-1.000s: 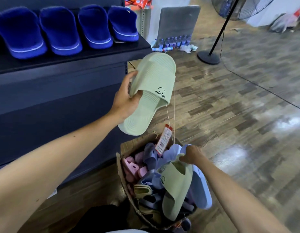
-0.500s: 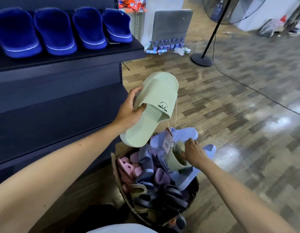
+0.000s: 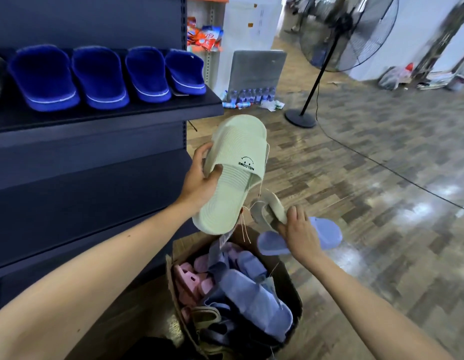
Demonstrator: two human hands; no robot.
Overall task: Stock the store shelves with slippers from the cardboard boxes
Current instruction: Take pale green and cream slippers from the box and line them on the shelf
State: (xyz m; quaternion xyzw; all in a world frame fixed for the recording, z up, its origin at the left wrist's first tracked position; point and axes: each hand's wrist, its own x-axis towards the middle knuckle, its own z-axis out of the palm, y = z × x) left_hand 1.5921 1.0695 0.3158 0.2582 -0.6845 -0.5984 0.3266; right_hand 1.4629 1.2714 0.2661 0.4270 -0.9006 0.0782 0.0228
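My left hand grips a pale green slipper marked WELCOME, held above the cardboard box. A thin string hangs from it toward the second green slipper, which my right hand holds just over the box together with a lavender slipper. The box on the floor is full of lavender, pink, olive and dark slippers. Left of my hands stands the dark shelf unit, its lower shelf bare at the level of my left hand.
Several blue slippers line the upper shelf. A standing fan with its round base and a cable is on the wood floor behind. Water bottles and a grey panel lean by the far wall; bags lie at far right.
My right hand has lifted the second green slipper and a lavender one up out of the box. My left hand keeps its slipper, now lower and nearer the right hand. The camera tilted up.
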